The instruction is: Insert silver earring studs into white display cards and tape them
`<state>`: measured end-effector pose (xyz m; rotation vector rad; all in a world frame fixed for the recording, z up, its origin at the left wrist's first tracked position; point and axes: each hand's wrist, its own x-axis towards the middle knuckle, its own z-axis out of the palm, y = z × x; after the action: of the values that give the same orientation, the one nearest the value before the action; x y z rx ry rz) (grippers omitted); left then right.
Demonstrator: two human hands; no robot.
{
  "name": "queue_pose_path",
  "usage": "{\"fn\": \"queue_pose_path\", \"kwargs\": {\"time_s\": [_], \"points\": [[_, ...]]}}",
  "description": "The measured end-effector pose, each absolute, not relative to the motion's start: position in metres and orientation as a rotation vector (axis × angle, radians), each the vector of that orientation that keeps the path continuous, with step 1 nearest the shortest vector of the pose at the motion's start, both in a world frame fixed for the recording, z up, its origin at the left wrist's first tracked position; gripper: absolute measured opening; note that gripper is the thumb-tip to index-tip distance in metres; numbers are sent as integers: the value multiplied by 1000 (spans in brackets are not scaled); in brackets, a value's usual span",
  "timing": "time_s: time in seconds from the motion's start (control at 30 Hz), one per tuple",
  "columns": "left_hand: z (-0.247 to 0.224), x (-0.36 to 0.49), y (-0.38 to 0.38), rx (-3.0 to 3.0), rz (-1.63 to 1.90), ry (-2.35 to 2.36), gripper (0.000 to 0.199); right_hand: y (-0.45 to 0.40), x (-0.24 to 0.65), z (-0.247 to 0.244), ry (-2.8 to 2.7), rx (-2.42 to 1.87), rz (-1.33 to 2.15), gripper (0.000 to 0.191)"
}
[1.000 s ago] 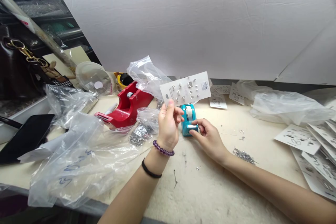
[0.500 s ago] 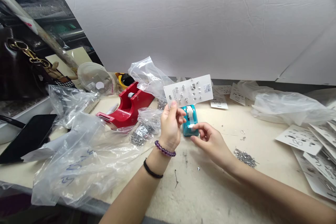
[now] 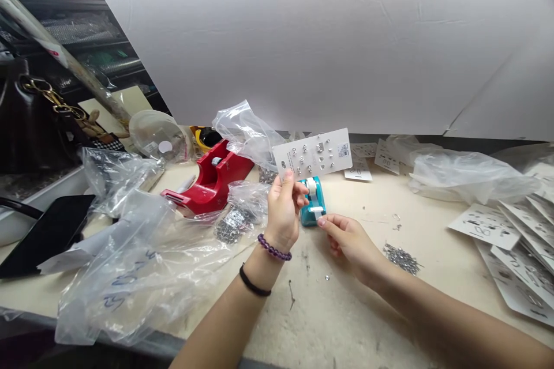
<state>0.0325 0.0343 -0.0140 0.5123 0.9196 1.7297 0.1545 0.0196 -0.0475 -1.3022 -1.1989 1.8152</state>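
Creased white panel [image 3: 303,40] behind pale tabletop [image 3: 337,323]; dark shelving [image 3: 73,7] at upper left.

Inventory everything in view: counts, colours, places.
Rectangular card with metal pieces: one, white, raised, centre
Small plastic tape dispenser: one, teal, centre
Large plastic tape dispenser: one, red, left of centre
Plastic bags: several, clear, left, centre, right
Metal pins: uncountable pile, silver, right of centre
Other rectangular cards: many, white, right
Flat phone-like device: one, black, far left
Gold-clasped bag: one, dark, far left
Round plastic container: one, clear, back left
Flat panel: one, white, across back
Shelving: one, dark, upper left
Bead bracelet: one, purple, left wrist
Left hand: one, bare, gripping first card
Right hand: one, bare, at small dispenser
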Motion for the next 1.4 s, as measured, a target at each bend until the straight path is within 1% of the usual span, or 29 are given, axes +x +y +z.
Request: {"fn": "queue_pose_path", "kwargs": {"time_s": [0.3, 0.63, 0.83, 0.97, 1.1, 1.17, 1.23, 1.33, 1.4], "points": [[-16, 33, 36, 504, 1735, 934, 24, 21, 154, -51, -1131, -1290, 1887, 36], [-17, 35, 36, 497, 1730, 941, 24, 21, 155, -56, -1206, -1309, 1862, 29], [-19, 36, 36, 511, 1740, 948, 26, 23, 154, -54, -1204, -1354, 1983, 25], [-18, 35, 35, 510, 1728, 970, 27, 25, 157, -55, -1233, -1412, 2021, 19], [-13, 35, 33, 471, 1719, 965, 28, 23, 177, -52, -1226, -1157, 2125, 24], [-11, 37, 31, 436, 1692, 955, 28, 21, 192, -43, -1237, -1052, 2023, 25], [-10, 40, 28, 425, 1650, 943, 26, 22, 206, -30, -1236, -1047, 1731, 29], [-10, 48, 23, 474, 1577, 945, 24, 31, 219, -11, -1199, -1045, 1308, 45], [-11, 53, 20, 543, 1520, 965, 25, 40, 224, -3, -1195, -1037, 1223, 53]]}}
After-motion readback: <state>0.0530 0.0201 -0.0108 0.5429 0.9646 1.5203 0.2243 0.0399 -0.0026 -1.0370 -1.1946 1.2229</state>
